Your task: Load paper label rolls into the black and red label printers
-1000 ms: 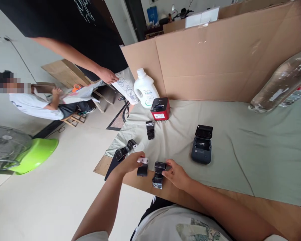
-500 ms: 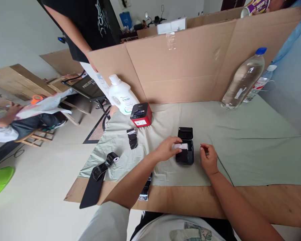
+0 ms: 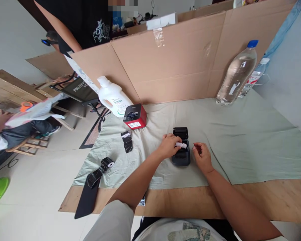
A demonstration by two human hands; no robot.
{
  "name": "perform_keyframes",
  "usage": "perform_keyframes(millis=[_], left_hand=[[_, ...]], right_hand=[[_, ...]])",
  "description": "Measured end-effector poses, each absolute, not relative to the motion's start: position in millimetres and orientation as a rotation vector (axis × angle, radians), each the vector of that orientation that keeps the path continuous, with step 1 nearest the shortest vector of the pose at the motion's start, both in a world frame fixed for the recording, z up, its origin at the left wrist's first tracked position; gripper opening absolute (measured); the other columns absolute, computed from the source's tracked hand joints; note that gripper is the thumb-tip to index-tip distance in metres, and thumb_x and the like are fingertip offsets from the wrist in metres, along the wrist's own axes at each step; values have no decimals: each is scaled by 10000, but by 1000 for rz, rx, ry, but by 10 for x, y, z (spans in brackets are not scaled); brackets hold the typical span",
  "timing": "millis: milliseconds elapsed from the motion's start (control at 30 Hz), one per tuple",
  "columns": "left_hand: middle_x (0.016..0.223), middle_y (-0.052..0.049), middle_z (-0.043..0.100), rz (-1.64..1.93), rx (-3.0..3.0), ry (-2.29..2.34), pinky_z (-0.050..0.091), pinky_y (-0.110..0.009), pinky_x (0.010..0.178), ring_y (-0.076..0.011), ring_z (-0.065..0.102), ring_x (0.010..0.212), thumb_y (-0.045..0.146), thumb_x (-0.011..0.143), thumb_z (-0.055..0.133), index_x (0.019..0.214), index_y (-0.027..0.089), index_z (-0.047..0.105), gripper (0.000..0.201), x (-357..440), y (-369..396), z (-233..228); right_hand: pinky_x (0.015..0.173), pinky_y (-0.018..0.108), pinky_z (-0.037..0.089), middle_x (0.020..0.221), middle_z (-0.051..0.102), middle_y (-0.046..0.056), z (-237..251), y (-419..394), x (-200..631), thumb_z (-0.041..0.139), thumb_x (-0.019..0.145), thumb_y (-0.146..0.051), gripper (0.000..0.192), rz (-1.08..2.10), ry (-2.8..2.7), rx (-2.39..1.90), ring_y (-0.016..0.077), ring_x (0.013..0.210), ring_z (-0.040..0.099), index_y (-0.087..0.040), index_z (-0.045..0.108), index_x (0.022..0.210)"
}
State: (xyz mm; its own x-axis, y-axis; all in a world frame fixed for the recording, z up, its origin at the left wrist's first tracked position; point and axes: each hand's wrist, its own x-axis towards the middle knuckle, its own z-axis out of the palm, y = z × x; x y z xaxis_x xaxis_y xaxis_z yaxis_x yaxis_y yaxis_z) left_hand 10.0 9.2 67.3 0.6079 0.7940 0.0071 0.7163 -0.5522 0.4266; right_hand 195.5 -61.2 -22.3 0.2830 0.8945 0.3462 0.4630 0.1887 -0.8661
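A small white paper roll [image 3: 181, 145], cylindrical, is pinched in the fingers of the left hand [image 3: 169, 145] and held over the open bay of a dark, rounded plastic printer [image 3: 181, 155] w/ its lid flipped up. The right hand [image 3: 202, 156] is rested on the cloth just beside the printer, fingers curled loosely, nothing gripped. A red-and-black boxy printer [image 3: 134, 116] w/ a white label (text too small to be read) is seen further back, next to a white plastic jug [image 3: 114, 97]. Crinkled black wrappers [image 3: 127, 140] are scattered at left. A clear water bottle [image 3: 235, 75] w/ blue cap is stood at right. The table is covered by pale green wrinkled cloth [image 3: 240, 140] over plywood, w/ a corrugated cardboard wall [image 3: 178, 67] behind.
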Motion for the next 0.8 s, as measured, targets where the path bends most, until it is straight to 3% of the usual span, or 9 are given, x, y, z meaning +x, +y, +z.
perform_keyframes(millis=[367,800], left_hand=[[957,-30,650,489,2200,1395,326,-422,981,-238,563,1043,195,737,753,895,217,623,206,113,22,465],[903,-45,721,360,2352,1400,373,-445,901,-286,550,994,248,699,814,812,235,711,154,117,89,564]], right_hand=[[714,351,538,965,624,86,-185,-621,1937,495,900,-344,193,470,-1374,-1450,191,816,592,-205,596,988],[710,341,530,943,615,79,-184,-648,1928,486,906,-307,162,434,-1441,-1418,192,837,594,-204,596,968]])
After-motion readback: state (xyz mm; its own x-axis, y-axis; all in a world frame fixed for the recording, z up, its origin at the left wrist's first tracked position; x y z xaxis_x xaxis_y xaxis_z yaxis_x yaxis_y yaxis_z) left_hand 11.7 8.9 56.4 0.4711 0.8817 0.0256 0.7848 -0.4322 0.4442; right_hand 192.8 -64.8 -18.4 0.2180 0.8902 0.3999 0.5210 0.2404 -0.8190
